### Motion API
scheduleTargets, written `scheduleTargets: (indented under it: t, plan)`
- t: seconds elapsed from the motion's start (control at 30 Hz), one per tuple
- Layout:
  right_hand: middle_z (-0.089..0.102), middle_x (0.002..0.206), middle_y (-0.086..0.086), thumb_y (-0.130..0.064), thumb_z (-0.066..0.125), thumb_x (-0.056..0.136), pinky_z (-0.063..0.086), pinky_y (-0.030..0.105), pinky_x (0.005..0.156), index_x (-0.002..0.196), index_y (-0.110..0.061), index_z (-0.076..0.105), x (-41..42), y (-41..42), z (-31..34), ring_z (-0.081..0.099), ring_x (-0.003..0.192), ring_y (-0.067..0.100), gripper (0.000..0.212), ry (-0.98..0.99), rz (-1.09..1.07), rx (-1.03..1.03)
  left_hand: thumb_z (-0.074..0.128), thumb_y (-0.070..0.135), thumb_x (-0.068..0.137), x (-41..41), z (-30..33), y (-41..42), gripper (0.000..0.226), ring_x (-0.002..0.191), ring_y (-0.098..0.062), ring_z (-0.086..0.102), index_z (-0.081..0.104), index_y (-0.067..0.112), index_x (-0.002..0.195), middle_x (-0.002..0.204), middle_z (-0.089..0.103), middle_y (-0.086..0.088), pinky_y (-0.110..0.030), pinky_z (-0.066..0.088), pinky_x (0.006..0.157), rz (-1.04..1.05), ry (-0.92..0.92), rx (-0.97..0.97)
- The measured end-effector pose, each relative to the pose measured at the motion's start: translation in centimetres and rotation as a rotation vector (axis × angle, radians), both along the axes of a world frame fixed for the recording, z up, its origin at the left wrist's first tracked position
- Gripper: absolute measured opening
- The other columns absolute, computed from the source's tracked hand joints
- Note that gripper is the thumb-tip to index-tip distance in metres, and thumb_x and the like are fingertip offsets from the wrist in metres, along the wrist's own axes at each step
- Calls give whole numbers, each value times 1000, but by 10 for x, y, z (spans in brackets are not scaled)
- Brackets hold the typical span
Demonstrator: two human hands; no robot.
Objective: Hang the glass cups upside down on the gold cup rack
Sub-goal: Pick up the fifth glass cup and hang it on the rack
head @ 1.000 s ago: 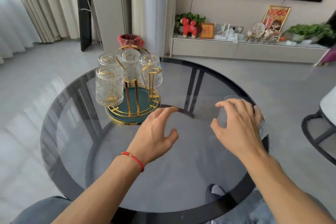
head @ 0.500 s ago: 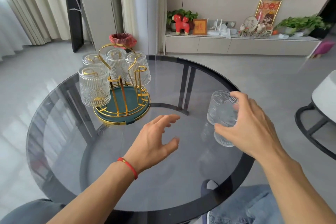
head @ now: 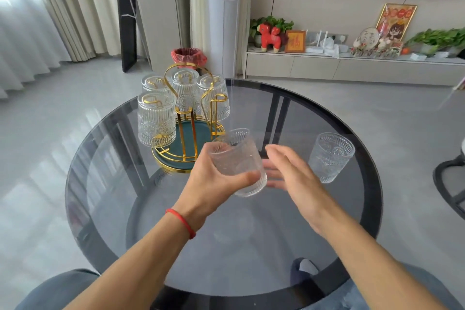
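The left hand (head: 214,184) gripped 1 ribbed glass cup (head: 237,162) above the worktop (head: 289,246), near the gold cup rack (head: 187,118); the right hand (head: 293,178) was open. Inverting it 1-handed risked a slip.

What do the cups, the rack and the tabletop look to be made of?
Held cup: clear pressed glass, ribbed and embossed, see-through. Rack: thin metal rod with a shiny gold finish, probably plated; its teal base is unclear. Tabletop: smoked glass, with the dark legs showing through it.
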State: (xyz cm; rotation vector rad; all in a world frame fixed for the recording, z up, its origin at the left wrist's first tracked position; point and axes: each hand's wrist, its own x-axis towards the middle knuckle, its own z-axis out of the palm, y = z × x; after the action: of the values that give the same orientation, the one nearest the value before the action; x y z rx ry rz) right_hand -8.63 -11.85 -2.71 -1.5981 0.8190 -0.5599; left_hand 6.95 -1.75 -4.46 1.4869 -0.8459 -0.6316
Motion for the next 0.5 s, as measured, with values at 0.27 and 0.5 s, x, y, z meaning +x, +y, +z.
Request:
scheduleTargets:
  t: [0.27, 0.5]
  plan:
    - [70, 130, 28, -42, 48, 107, 56, 56, 101, 144, -9, 55, 30, 20, -10, 66, 120, 51, 50, -277, 118, 585, 91, 28, 72, 10, 8, 10, 75, 115, -25, 70, 55, 12, 136, 121, 74, -8, -47, 51, 106, -65, 292, -48]
    - [66, 137, 11, -32, 54, 107, 61, 43, 94, 137, -13, 53, 37, 5, -5, 66, 126, 28, 36, -416, -159, 216, 82, 32, 86, 36, 5, 16, 66, 129, -19, 56, 52, 20, 144, 140, 60, 0, -33, 49, 104, -56, -398, 460]
